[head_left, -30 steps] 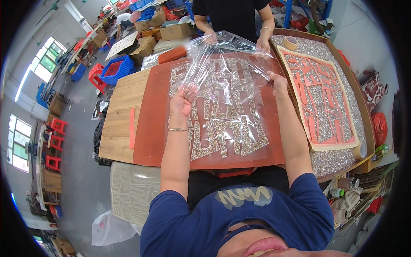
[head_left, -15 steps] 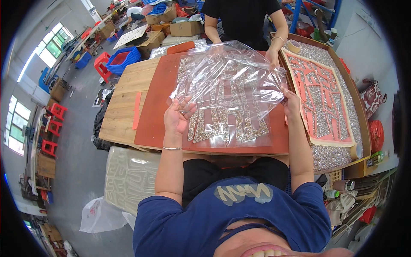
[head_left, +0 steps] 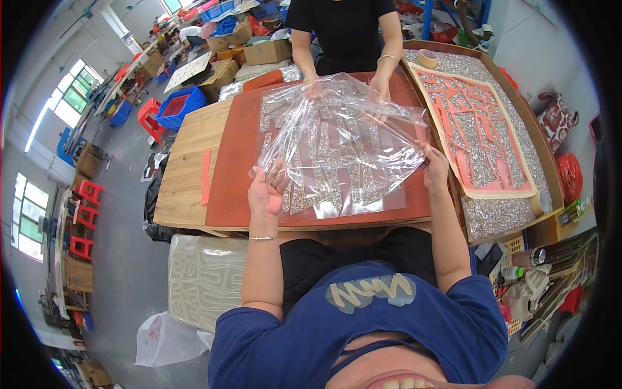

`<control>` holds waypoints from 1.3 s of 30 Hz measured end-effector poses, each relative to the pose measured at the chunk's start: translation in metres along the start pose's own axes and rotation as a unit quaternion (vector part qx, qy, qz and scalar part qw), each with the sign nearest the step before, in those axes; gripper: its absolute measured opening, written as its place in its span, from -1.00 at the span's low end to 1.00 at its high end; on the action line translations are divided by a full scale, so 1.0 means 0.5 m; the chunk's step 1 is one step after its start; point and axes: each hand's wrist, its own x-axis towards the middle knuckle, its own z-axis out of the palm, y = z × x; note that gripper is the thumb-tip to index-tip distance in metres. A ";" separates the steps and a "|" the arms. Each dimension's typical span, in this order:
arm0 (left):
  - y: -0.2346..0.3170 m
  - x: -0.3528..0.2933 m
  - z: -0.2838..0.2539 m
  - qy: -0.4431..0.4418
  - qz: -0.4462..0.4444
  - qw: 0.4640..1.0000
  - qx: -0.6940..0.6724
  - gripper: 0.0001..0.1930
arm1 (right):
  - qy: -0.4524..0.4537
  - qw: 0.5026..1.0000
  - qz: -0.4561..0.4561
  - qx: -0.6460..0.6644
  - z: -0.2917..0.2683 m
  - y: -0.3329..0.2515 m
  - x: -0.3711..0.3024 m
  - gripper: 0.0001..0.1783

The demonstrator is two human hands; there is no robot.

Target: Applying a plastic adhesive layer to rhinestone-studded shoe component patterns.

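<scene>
Wooden worktable point(head_left: 183, 175) carries red-brown mat point(head_left: 236, 149) with glittery cut-outs point(head_left: 329, 191) on it; pink strip point(head_left: 205, 181) on bare wood, mat's 9 o'clock. Shallow tray point(head_left: 546, 146), 3 o'clock: silvery chips point(head_left: 489, 219) bearing cream-bordered pink stencil point(head_left: 481, 126), tape rolls point(head_left: 427, 59) at 11 and 4.

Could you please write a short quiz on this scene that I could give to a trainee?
1. Multiple choice: What do the person's left hand and right hand both hold?
A) A tape roll
B) A clear film
C) A cardboard box

2. True or false: The film is stretched perfectly smooth, without a crease.

3. Fill in the blank: The person in the blue shirt wears a bracelet on the ____ wrist.

Key:
1. B, the clear film.
2. False; folds and creases show across it.
3. Left.
</scene>
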 end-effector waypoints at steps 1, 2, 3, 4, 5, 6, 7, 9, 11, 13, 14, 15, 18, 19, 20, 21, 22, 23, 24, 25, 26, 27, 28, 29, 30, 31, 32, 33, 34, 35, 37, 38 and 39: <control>-0.006 0.006 0.006 -0.031 -0.023 0.999 -0.025 -0.61 | 0.002 1.000 0.004 0.011 -0.008 -0.002 0.002 -0.81; -0.010 0.012 0.011 -0.049 -0.038 0.997 -0.037 -0.60 | 0.005 1.000 0.000 0.007 -0.015 -0.004 0.004 -0.81; -0.015 0.017 0.017 -0.065 -0.046 0.996 -0.050 -0.60 | -0.004 1.000 -0.006 0.006 -0.023 -0.005 0.005 -0.81; -0.020 0.020 0.022 -0.055 -0.047 0.996 -0.043 -0.60 | -0.014 1.000 -0.011 0.004 -0.030 -0.007 0.004 -0.81; -0.026 0.021 0.027 -0.049 -0.047 0.997 -0.040 -0.60 | -0.015 1.000 -0.011 0.003 -0.037 -0.008 0.001 -0.81; -0.030 0.021 0.031 -0.041 -0.042 0.997 -0.041 -0.60 | -0.016 1.000 -0.010 0.005 -0.042 -0.009 -0.003 -0.79; -0.035 0.018 0.035 -0.044 -0.048 0.998 -0.026 -0.60 | -0.017 1.000 0.003 0.006 -0.046 -0.010 -0.008 -0.77; -0.041 0.011 0.043 -0.056 -0.064 0.996 -0.026 -0.60 | -0.018 1.000 -0.007 0.013 -0.049 -0.012 -0.018 -0.77; -0.046 0.009 0.057 -0.049 -0.055 0.997 -0.020 -0.61 | -0.016 0.999 -0.028 0.041 -0.048 -0.016 -0.023 -0.76; -0.051 0.006 0.070 -0.040 -0.053 0.998 -0.010 -0.62 | 0.016 1.000 -0.007 0.026 -0.045 -0.020 -0.020 -0.76; -0.053 0.005 0.076 -0.036 -0.047 0.998 -0.002 -0.62 | 0.050 0.998 0.021 0.009 -0.043 -0.022 -0.017 -0.75; -0.052 0.002 0.079 -0.039 -0.041 0.998 0.004 -0.63 | 0.028 0.999 0.006 0.016 -0.041 -0.024 -0.012 -0.75; -0.047 -0.013 0.074 -0.050 -0.019 0.999 0.005 -0.65 | -0.009 1.000 -0.010 0.024 -0.033 -0.030 0.011 -0.77; -0.044 -0.016 0.072 -0.044 -0.021 0.999 -0.019 -0.65 | -0.010 0.999 -0.006 0.039 -0.028 -0.034 0.024 -0.77; -0.043 -0.018 0.073 -0.031 -0.024 0.999 -0.013 -0.65 | -0.045 0.997 -0.024 0.061 -0.021 -0.036 0.035 -0.76; -0.042 -0.020 0.073 -0.033 -0.019 0.999 -0.004 -0.65 | -0.039 0.996 -0.022 0.070 -0.014 -0.037 0.046 -0.77; -0.041 -0.021 0.074 -0.021 0.005 1.000 0.012 -0.65 | -0.004 0.998 -0.003 0.069 -0.005 -0.037 0.054 -0.77; -0.042 -0.021 0.077 -0.038 -0.007 0.999 0.003 -0.65 | 0.002 0.998 0.003 0.067 0.004 -0.038 0.062 -0.77; -0.044 -0.024 0.078 -0.035 -0.004 0.999 0.008 -0.67 | 0.029 0.997 0.027 0.059 0.013 -0.039 0.068 -0.77; -0.043 -0.025 0.080 -0.044 -0.008 0.999 0.012 -0.69 | 0.036 0.998 0.038 0.045 0.023 -0.040 0.072 -0.77; -0.041 -0.024 0.083 -0.045 0.013 0.999 0.011 -0.69 | -0.009 0.998 0.006 0.065 0.031 -0.045 0.075 -0.77; -0.039 -0.033 0.079 -0.041 0.014 0.999 0.014 -0.69 | -0.015 0.998 0.005 0.056 0.036 -0.049 0.072 -0.77; -0.039 -0.047 0.072 -0.016 0.007 1.000 0.023 -0.69 | 0.018 0.999 0.033 0.030 0.039 -0.051 0.063 -0.77; -0.033 -0.053 0.068 0.025 -0.007 1.000 0.010 -0.65 | 0.011 0.999 0.031 0.020 0.039 -0.061 0.056 -0.76; -0.032 -0.063 0.062 -0.015 -0.003 1.000 0.004 -0.65 | -0.009 0.999 0.008 0.032 0.036 -0.066 0.043 -0.76; -0.033 -0.067 0.060 -0.032 0.005 0.999 0.001 -0.65 | -0.009 0.999 0.001 0.053 0.035 -0.077 0.036 -0.76; -0.035 -0.075 0.056 -0.030 0.013 0.999 0.005 -0.65 | -0.018 0.997 -0.017 0.072 0.031 -0.081 0.022 -0.76; -0.040 -0.075 0.057 -0.043 0.010 0.999 0.002 -0.65 | -0.019 0.998 -0.021 0.054 0.026 -0.088 0.012 -0.77; -0.046 -0.072 0.062 -0.046 0.002 0.999 -0.003 -0.65 | -0.020 0.998 -0.003 0.066 0.021 -0.091 0.001 -0.77; -0.053 -0.072 0.064 -0.091 0.013 0.996 -0.015 -0.65 | -0.028 0.998 -0.006 0.051 0.016 -0.092 -0.007 -0.78; -0.065 -0.064 0.075 -0.077 -0.006 0.997 -0.002 -0.65 | -0.037 0.999 -0.021 0.027 0.008 -0.093 -0.013 -0.78; -0.069 -0.058 0.082 -0.112 -0.003 0.994 0.008 -0.66 | -0.036 0.998 -0.021 0.037 0.006 -0.093 -0.009 -0.78; -0.070 -0.055 0.086 -0.105 -0.008 0.994 0.008 -0.66 | -0.026 0.999 -0.013 0.039 0.003 -0.092 -0.006 -0.77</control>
